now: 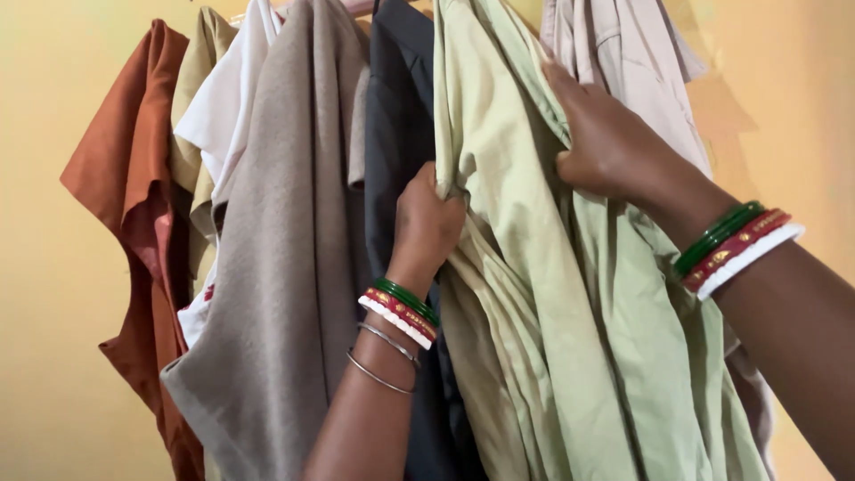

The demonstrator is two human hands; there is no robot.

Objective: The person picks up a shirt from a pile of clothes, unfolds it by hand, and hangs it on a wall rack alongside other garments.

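A pale green shirt (552,303) hangs among other clothes in front of me. My left hand (427,223) is closed on its left front edge, fingers bunched in the cloth. My right hand (606,142) grips a fold of the same shirt higher up, near its right side. Both wrists carry green, red and white bangles; the left forearm also has two thin silver ones.
Hanging to the left are a dark grey garment (401,134), a taupe one (285,267), a white one (223,116), an olive one (200,80) and a rust-orange one (142,196). A beige shirt (632,62) hangs behind on the right. A yellow wall (53,312) stands behind.
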